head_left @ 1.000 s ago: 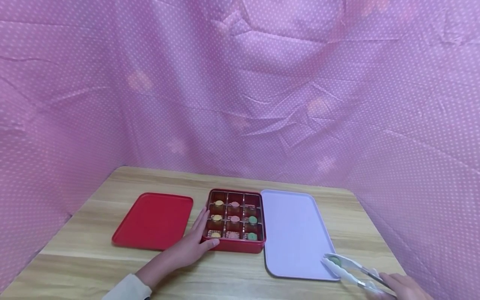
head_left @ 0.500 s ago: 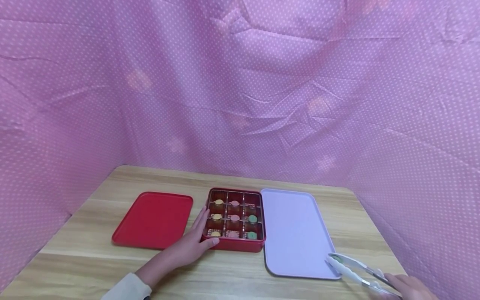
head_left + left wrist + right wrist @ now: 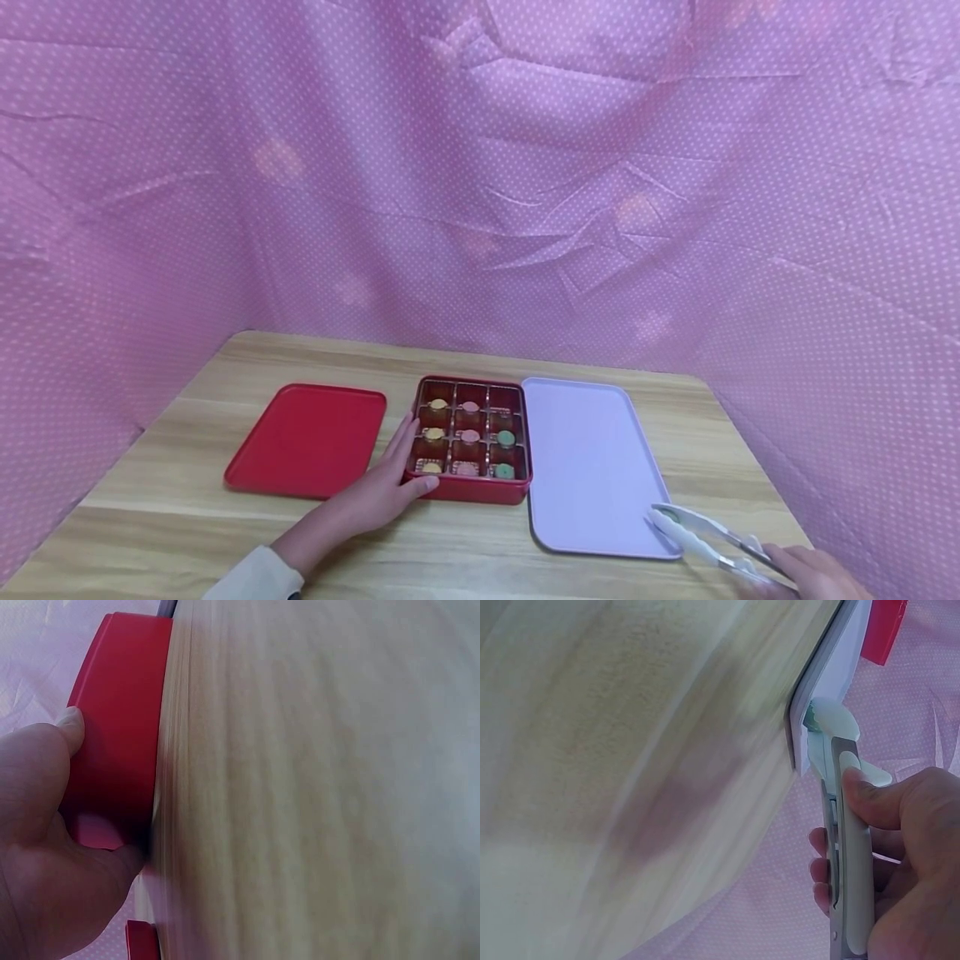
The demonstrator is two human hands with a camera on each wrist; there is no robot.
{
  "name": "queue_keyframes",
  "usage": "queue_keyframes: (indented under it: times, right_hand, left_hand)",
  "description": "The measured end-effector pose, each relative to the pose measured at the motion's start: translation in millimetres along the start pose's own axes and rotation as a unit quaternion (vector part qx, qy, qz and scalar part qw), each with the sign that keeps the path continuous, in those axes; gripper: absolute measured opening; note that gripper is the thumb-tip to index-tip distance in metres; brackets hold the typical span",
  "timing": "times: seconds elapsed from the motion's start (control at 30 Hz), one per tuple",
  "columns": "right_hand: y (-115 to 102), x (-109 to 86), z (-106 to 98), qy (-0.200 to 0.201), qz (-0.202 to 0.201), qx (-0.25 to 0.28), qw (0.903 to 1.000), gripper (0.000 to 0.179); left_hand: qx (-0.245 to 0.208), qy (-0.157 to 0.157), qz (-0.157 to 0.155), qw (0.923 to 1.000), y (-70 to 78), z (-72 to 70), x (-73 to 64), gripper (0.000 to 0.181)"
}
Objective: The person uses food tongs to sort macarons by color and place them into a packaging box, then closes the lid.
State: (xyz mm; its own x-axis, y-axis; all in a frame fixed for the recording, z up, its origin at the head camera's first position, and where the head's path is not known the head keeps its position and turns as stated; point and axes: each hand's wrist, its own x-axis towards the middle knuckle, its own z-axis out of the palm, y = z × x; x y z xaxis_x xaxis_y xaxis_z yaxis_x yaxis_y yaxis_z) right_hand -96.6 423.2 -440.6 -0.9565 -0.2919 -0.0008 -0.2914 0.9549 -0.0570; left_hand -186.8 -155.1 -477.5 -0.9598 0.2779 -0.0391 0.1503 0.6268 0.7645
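My left hand (image 3: 378,496) rests against the near left corner of a red box (image 3: 472,492). Its fingers lie straight along the left side and the thumb touches the front wall (image 3: 120,727). Small round yellow, pink and green sweets sit in the divided insert, and the far right compartment (image 3: 502,402) holds none. My right hand (image 3: 817,573) grips metal tongs (image 3: 855,855) with pale tips. Between those tips is a green round sweet (image 3: 810,716), partly hidden, at the near right corner of a pale lilac tray (image 3: 592,467).
A flat red lid (image 3: 311,442) lies left of the box on the wooden table (image 3: 465,542). The tray stands right up against the box's right side. Pink dotted cloth (image 3: 480,208) hangs behind and on both sides.
The tongs have shifted slightly right, then back left, and their tips look closer together around the green sweet. My left hand and the box keep their place.
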Motion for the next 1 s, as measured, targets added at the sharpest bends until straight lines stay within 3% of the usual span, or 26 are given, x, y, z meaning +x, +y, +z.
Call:
queue_keyframes:
  times: [0.07, 0.13, 0.23, 0.3, 0.43, 0.53, 0.8, 1.0]
  right_hand:
    - [1, -0.6, 3, 0.029, -0.014, -0.001, 0.9995, 0.05]
    - [3, -1.1, 8, 0.082, -0.054, -0.003, 0.9952, 0.048]
    - [0, -1.1, 11, 0.121, -0.067, -0.006, 0.9904, 0.049]
    - [-6, 0.2, 10, 0.11, -0.044, 0.0, 0.9929, 0.049]
    - [-23, 3.9, 1, 0.049, 0.048, 0.018, 0.9975, 0.049]
    - [-35, 7.7, -3, 0.061, 0.059, 0.02, 0.9961, 0.049]
    - [-64, 20.0, -5, 0.161, 0.055, 0.012, 0.9854, 0.048]
    - [-80, 32.6, -12, 0.153, 0.042, 0.039, 0.9865, 0.049]
  left_hand:
    - [-0.001, 0.001, -0.001, 1.0, 0.2, -0.3, -0.2, 0.1]
    - [-0.001, 0.002, 0.0, 1.0, 0.2, -0.5, -0.2, 0.1]
    - [0.001, 0.002, -0.001, 1.0, 0.0, -0.5, -0.3, 0.1]
    - [0.001, 0.001, -0.001, 1.0, -0.3, -0.2, -0.1, 0.099]
    - [-0.001, 0.0, 0.0, 1.0, -0.6, 0.4, 0.4, 0.099]
    - [-0.003, 0.0, 0.001, 1.0, -0.3, 0.4, 0.5, 0.098]
    - [-0.003, 0.0, 0.002, 1.0, -0.3, 0.7, -0.1, 0.101]
    - [-0.007, 0.001, 0.003, 1.0, -0.2, 1.1, -1.0, 0.1]
